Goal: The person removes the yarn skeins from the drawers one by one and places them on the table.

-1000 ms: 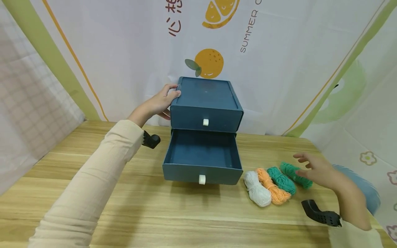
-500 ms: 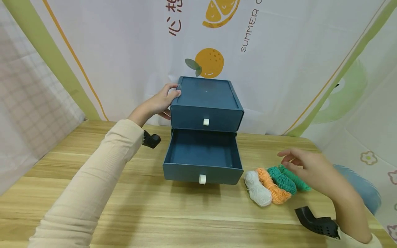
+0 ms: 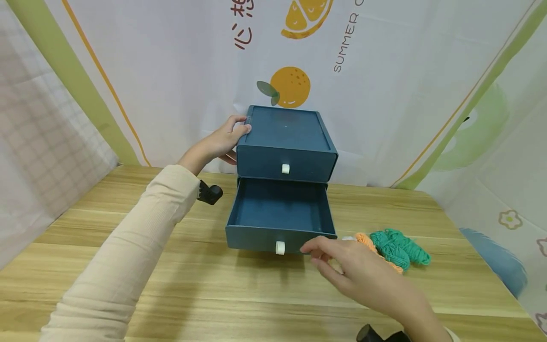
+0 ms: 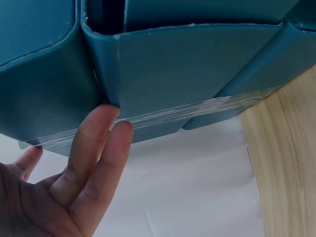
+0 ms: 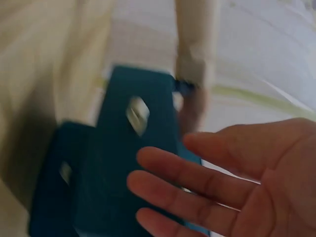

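A dark blue two-drawer cabinet (image 3: pixel 286 128) stands at the table's back, its lower drawer (image 3: pixel 256 237) pulled out and bare inside. My left hand (image 3: pixel 224 137) rests on the cabinet's upper left side. In the left wrist view, fairly straight fingers (image 4: pixel 116 148) press the taped side wall (image 4: pixel 187 74). My right hand (image 3: pixel 354 266), fingers loosely bent and holding nothing, hovers by the drawer front's right end, near the white knob (image 3: pixel 279 248). In the blurred right wrist view its fingers (image 5: pixel 168 192) spread before the drawer fronts.
Right of the drawer lie two green yarn skeins (image 3: pixel 412 249), an orange skein (image 3: pixel 366 241) and a white skein (image 3: pixel 348 238), the last mostly hidden behind my right hand. A printed white curtain (image 3: pixel 192 71) hangs directly behind the cabinet.
From above the green skeins, my right hand has swung left to the front of the lower drawer. My left hand and the cabinet have stayed put.
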